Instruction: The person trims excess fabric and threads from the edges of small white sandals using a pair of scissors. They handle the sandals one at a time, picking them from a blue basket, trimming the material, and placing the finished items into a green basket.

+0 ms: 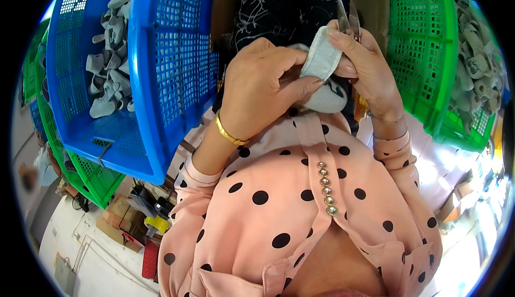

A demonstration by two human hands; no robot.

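Pale flap, long axis slanting up-right

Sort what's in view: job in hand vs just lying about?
Likely job in hand:
left hand and right hand, both on a pale shoe piece
scissors, in the right hand
blue crate and right-side green crate, holding similar pieces

Apparently lying about:
cardboard boxes
yellow roll
red item, kind unclear
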